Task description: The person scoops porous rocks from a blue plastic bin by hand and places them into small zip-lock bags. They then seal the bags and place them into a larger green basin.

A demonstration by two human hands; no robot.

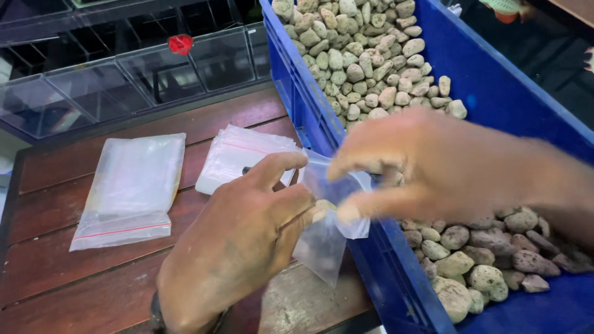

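Note:
My left hand (238, 241) pinches the top of a small clear plastic bag (325, 238) that hangs over the rim of a blue crate (371, 260). My right hand (445, 164), blurred by motion, grips the other side of the bag's mouth with thumb and fingers, holding it apart. The bag looks empty. Inside the crate lie several pale, porous pebbles (359, 55), with more pebbles beneath my right wrist.
Two stacks of clear zip bags lie on the brown wooden slat table: one stack (133, 188) to the left, another stack (238, 154) behind my left hand. Clear plastic tank compartments (93, 86) with a red object (180, 43) stand at the back left.

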